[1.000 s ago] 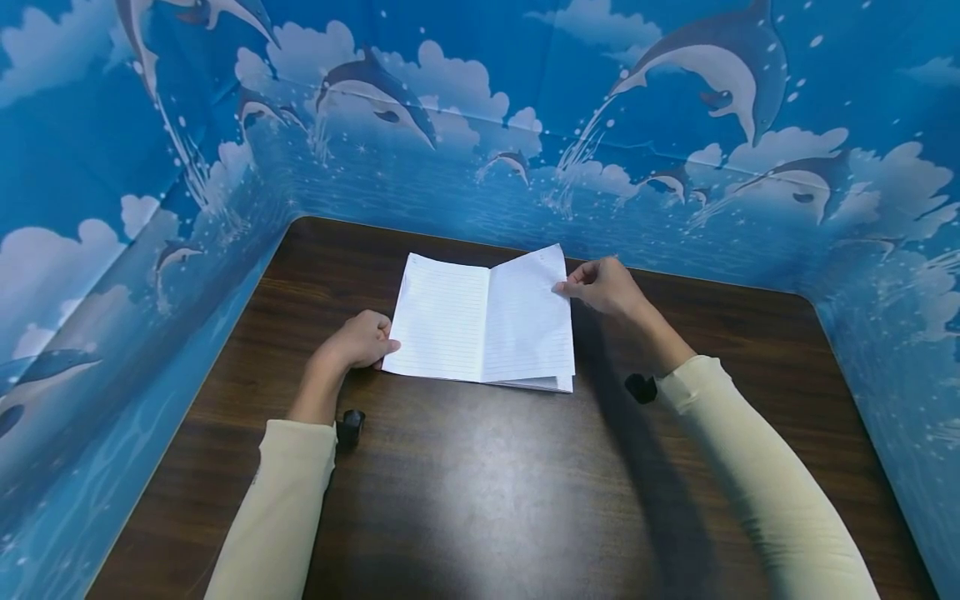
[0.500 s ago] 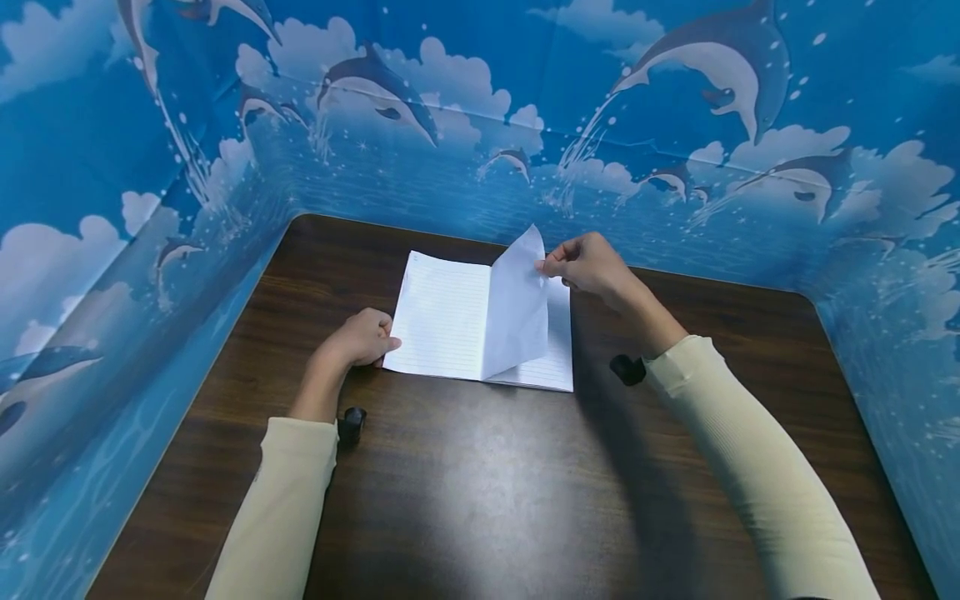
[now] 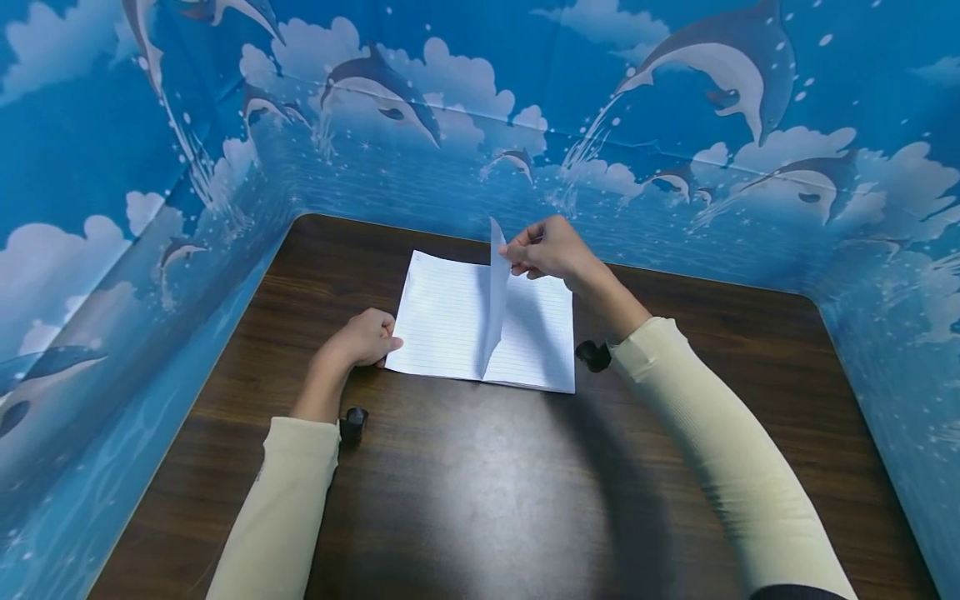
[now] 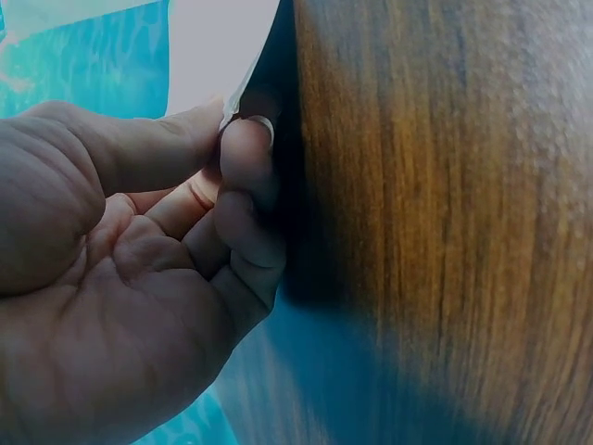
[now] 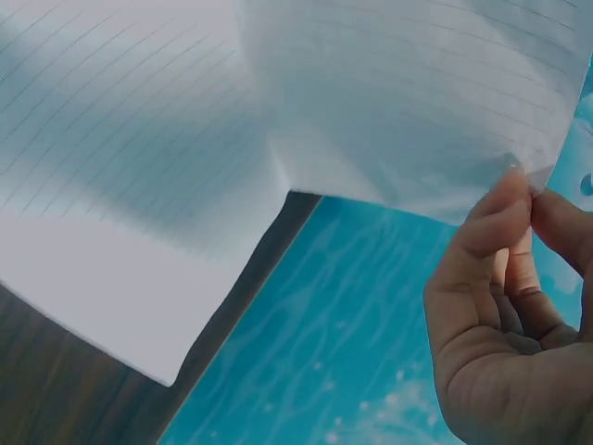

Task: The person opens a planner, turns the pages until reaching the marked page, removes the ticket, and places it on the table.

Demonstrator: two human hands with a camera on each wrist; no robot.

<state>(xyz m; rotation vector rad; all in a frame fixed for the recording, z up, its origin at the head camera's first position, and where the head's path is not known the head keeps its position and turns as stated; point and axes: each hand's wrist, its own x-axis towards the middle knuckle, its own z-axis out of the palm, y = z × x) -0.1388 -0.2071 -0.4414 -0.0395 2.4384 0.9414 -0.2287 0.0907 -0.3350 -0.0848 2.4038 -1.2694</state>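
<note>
An open notebook (image 3: 442,317) with lined white pages lies near the back of the table. Its left edge is pinched by my left hand (image 3: 363,337), thumb on top and curled fingers beneath, as the left wrist view shows at the page edge (image 4: 218,46). My right hand (image 3: 551,248) pinches the far outer corner of a single page (image 3: 497,292), which stands almost upright along the spine. In the right wrist view that lifted page (image 5: 417,102) hangs from the thumb and fingertip, and the right-hand lined page (image 5: 120,185) lies flat below.
The dark wood table (image 3: 480,492) carries the notebook close to its back edge. A blue cloth backdrop (image 3: 420,183) printed with dolphins rises behind and at both sides. Small black devices sit at the left wrist (image 3: 352,425) and right wrist (image 3: 594,356).
My right hand has moved left, lifting the page from the notebook's right side until it stands nearly upright at the spine. My left hand has stayed at the left edge.
</note>
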